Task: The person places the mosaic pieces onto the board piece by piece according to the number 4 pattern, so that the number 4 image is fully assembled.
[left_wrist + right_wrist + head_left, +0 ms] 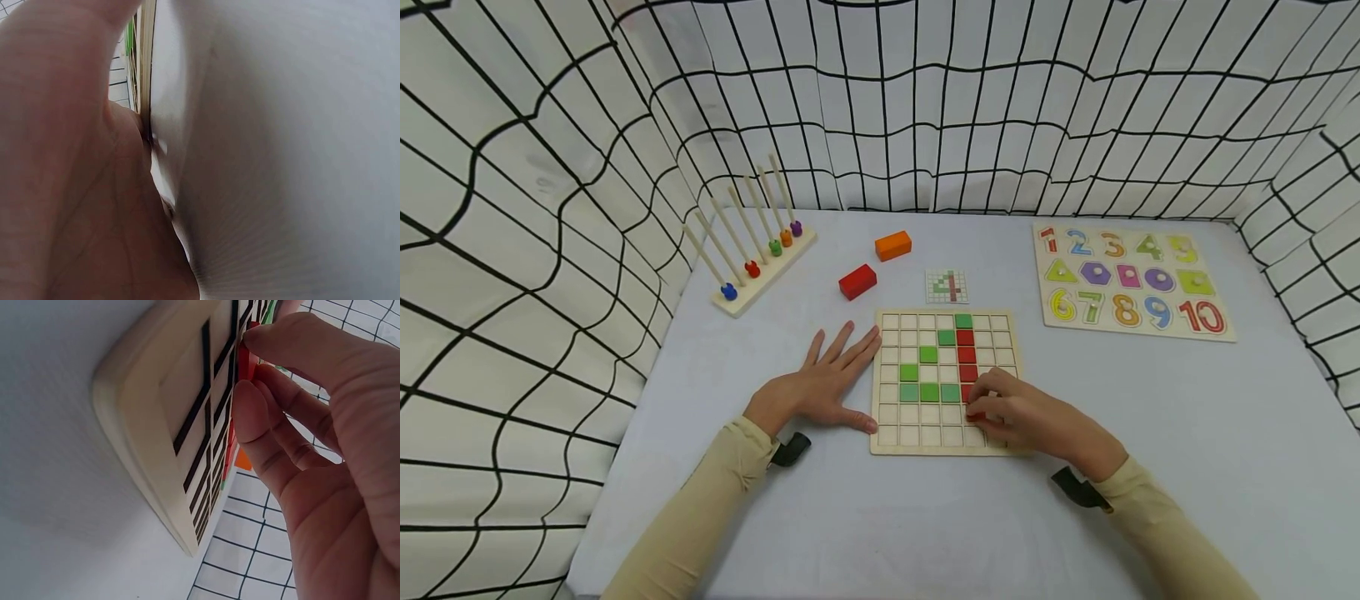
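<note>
A wooden grid board (917,451) lies on the table, with green tiles (909,372) set in a diagonal and a row. A column of red tiles (967,355) runs down its right part. My right hand (1026,417) pinches a small red tile (245,362) between thumb and fingertips, at the lower end of that column. My left hand (820,383) lies spread on the table, fingertips and thumb right at the board's left edge. In the left wrist view, the palm (94,206) fills the left side.
Behind the board lies a small pattern card (947,287), with a red block (857,282) and an orange block (893,246) nearby. A peg stand (767,273) with coloured beads stands back left. A number and shape puzzle (1135,282) lies back right. Black netting over white cloth surrounds the table.
</note>
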The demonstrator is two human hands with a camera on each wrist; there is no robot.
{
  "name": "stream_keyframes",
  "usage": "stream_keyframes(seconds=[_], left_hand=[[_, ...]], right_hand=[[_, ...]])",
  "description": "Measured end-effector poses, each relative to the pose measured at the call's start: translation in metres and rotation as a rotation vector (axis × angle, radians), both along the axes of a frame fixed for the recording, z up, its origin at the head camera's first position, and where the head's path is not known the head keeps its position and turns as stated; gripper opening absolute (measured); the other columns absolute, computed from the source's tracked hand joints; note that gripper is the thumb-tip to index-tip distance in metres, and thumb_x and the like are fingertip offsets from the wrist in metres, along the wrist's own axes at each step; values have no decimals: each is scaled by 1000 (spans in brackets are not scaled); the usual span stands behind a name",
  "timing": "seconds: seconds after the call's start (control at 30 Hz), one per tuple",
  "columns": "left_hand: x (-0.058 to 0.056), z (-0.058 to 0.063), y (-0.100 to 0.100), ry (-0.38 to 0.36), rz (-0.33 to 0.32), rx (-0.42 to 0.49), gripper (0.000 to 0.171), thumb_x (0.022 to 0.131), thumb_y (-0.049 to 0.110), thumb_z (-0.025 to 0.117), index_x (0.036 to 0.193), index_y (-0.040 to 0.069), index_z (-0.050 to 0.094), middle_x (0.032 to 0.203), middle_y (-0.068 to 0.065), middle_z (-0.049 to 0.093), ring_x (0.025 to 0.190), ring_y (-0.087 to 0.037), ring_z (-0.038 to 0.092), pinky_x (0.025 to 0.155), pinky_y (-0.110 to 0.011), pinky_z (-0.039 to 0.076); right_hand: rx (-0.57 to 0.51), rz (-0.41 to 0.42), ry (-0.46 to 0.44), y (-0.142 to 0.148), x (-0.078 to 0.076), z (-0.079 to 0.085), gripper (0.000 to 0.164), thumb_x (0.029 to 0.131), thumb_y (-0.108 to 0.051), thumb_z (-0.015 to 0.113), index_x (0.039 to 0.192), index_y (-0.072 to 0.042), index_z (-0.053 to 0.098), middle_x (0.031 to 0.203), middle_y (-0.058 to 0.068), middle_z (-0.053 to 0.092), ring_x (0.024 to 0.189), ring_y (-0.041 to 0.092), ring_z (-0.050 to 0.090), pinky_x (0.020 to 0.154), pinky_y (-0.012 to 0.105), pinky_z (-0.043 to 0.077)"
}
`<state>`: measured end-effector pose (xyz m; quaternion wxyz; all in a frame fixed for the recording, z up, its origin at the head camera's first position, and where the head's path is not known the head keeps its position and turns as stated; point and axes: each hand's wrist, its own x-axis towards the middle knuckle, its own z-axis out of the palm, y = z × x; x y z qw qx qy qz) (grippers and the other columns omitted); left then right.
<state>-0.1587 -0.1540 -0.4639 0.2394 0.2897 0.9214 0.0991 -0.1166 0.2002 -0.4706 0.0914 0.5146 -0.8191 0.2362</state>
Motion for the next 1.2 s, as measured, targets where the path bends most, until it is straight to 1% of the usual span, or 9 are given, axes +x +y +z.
stream_keyframes(seconds=[0.2, 0.37, 0.77, 0.93, 1.03, 1.2], left_hand=[[-1, 0, 0, -1, 0, -1, 132, 85, 75, 74, 174, 17, -4, 183, 1, -13, 168, -38, -19, 131, -70, -13], [-1, 0, 0, 0, -2, -4, 132, 85, 76, 74, 174, 18, -5, 183, 1, -13, 168, -37, -19, 131, -70, -13], [-2, -1, 0, 5, -7, -13, 132, 85, 76, 74, 174, 17, -4, 183, 0, -12, 168, -38, -19, 131, -71, -13], [-1, 0, 1, 2, -4, -9, 132, 85, 75, 75, 174, 17, -4, 183, 0, -12, 168, -38, -19, 131, -71, -13], [-1, 0, 0, 2, -3, -3, 132, 85, 75, 75, 174, 17, -4, 183, 0, -12, 168, -39, -18, 131, -71, -12], [0, 1, -1, 0, -12, 18, 130, 86, 74, 75, 174, 16, -3, 183, 0, -12, 168, -38, -19, 130, -71, -12]], right_hand=[[-22, 13, 15, -5, 0, -3, 25, 74, 4, 94, 92, -5, 80, 100, 4, 69, 94, 14, 62, 76, 20, 58], [-27, 3, -10, -7, 1, -3, 22, 75, 5, 93, 90, -4, 80, 99, 5, 70, 93, 15, 63, 77, 23, 60], [14, -34, -41, -7, 4, 0, 19, 76, 2, 94, 89, -4, 81, 99, 5, 71, 93, 15, 64, 77, 23, 61], [13, -33, -57, -6, 5, 1, 18, 78, 3, 92, 90, -4, 81, 100, 5, 71, 95, 16, 63, 77, 24, 61], [26, -39, -67, -4, 6, 2, 16, 80, 1, 91, 91, -4, 82, 102, 5, 71, 96, 16, 63, 77, 24, 61], [44, -53, -106, 0, 9, 3, 16, 83, -3, 91, 97, -5, 83, 110, 7, 72, 102, 19, 64, 81, 28, 62]])
